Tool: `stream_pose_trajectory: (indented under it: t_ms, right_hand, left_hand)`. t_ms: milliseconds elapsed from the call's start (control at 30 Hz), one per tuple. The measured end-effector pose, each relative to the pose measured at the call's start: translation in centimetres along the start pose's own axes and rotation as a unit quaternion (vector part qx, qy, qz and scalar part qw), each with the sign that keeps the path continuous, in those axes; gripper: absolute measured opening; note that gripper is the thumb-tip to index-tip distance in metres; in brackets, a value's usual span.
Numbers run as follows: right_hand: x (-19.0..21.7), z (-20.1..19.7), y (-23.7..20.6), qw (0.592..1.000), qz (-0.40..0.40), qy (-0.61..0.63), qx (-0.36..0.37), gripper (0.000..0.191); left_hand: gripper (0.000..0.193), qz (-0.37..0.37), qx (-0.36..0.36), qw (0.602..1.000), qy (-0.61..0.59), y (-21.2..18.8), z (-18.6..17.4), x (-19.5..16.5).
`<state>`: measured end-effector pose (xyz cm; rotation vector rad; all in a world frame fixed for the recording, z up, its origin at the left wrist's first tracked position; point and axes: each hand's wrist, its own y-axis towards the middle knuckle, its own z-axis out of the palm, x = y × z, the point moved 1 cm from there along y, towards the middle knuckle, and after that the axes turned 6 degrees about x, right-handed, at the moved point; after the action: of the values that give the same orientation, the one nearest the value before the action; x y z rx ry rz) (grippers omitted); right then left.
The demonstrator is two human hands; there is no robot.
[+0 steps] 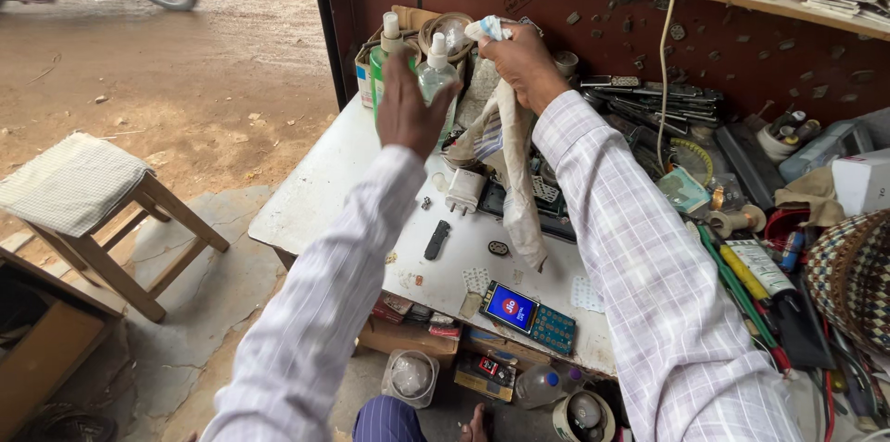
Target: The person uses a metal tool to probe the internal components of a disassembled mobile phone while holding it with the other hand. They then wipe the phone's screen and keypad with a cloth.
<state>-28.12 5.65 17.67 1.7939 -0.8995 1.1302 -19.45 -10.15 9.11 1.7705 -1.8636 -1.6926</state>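
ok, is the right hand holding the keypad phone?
No. The right hand grips a pale cloth raised over the table, while the keypad phone lies untouched near the table's front edge.

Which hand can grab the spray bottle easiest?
Probably the left hand. It is already at the clear spray bottle beside the green bottle. The right hand is busy holding the cloth.

- Spray bottles: two, one green (382, 67), one clear (436, 76).
- Wooden stools: one (88, 210).
- Keypad phones, screen lit: one (528, 314).
- White power adapters: one (464, 192).
- Cloths: one (519, 183).
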Motion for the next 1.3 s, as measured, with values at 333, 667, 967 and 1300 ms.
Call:
stream_pose_trajectory:
  t_ms: [333, 667, 967, 1300]
  right_hand:
    - [1.5, -3.0, -0.7, 0.997, 0.034, -0.041, -0.048, 0.023]
    - [0.3, -2.0, -0.9, 0.999, 0.022, 0.026, -0.011, 0.024]
    - [0.3, -1.4, -0.8, 0.999, 0.051, 0.007, -0.008, 0.021]
    - [-0.4, -0.9, -0.1, 0.999, 0.042, 0.015, -0.004, 0.021]
  left_hand:
    - [0.106, -0.078, -0.007, 0.997, 0.004, 4.3, 1.3, -1.8]
    - [0.129, -0.106, 0.121, 0.986, -0.051, 6.1, 0.3, -0.9]
    - [0.113, -0.102, 0.073, 0.992, -0.02, 6.5, -0.2, -1.8]
    - [0.108, -0.071, 0.05, 0.993, -0.083, 6.4, 0.8, -0.7]
